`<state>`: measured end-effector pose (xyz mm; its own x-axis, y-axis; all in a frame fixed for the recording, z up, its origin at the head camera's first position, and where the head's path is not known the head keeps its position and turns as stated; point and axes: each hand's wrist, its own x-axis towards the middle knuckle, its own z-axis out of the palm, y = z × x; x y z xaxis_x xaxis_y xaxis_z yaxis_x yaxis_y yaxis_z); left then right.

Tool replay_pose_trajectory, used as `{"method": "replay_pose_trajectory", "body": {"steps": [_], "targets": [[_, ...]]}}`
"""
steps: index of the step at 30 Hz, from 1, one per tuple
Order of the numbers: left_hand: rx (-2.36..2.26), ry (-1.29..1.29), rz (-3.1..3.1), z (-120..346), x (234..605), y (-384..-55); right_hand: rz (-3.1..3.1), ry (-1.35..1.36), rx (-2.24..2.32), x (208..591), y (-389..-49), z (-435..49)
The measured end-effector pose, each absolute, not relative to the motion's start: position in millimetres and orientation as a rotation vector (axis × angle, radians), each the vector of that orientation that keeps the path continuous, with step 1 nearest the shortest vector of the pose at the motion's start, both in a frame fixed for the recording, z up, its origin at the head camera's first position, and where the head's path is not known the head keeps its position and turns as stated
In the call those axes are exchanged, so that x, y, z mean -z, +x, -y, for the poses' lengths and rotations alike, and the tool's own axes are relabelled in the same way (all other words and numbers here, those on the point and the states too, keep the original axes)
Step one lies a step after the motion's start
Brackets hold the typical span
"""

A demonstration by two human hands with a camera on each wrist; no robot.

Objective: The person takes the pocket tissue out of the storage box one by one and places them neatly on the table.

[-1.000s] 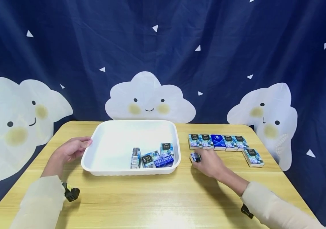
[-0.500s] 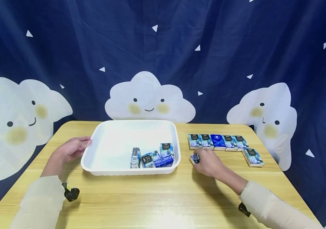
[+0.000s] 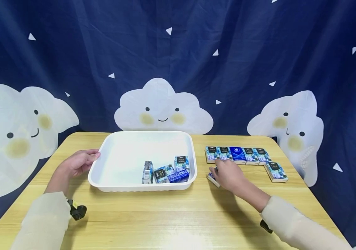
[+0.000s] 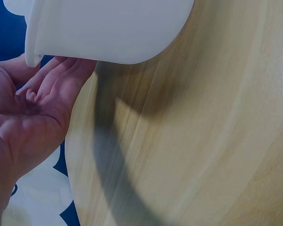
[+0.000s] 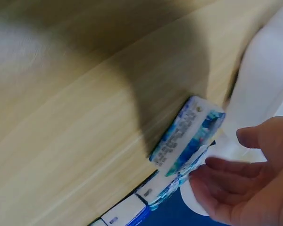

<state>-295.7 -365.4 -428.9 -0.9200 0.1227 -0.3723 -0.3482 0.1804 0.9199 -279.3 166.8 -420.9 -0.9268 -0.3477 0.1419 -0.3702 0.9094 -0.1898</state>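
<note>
My left hand (image 3: 81,162) grips the left side of a white plastic tray (image 3: 143,188); in the left wrist view the thumb is at the rim and the fingers reach under the tray. Over the table right of the tray, my right hand (image 3: 232,177) is beside a small pocket tissue pack (image 3: 213,180), which it partly hides in the head view. The right wrist view shows the fingers loosely bent and apart from that pack (image 5: 191,134). Inside the tray, several tissue packs (image 3: 181,163) lie in the front right part, one of them standing on its edge (image 3: 148,172).
Behind the right hand, several tissue packs form a row with a plain blue pack (image 3: 238,154) in the middle. Another pack (image 3: 276,172) lies in front of the row's right end. A dark blue cloud-patterned curtain (image 3: 243,62) hangs behind the wooden table (image 3: 153,215).
My right hand has let go of the tissue pack, which now lies slightly turned and nearer the front on the table. The left hand and the tray stay as they were.
</note>
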Motion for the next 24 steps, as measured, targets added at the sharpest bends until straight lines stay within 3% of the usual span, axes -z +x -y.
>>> {"method": "replay_pose_trajectory", "body": {"steps": [11,24], "targets": [[-1.778,-0.231,-2.106,366,428,-296,2.993,0.523,-0.106,433,-282,-164],[-1.769,-0.248,-2.115,366,428,-296,3.088,0.582,-0.365,417,-273,-169]]}}
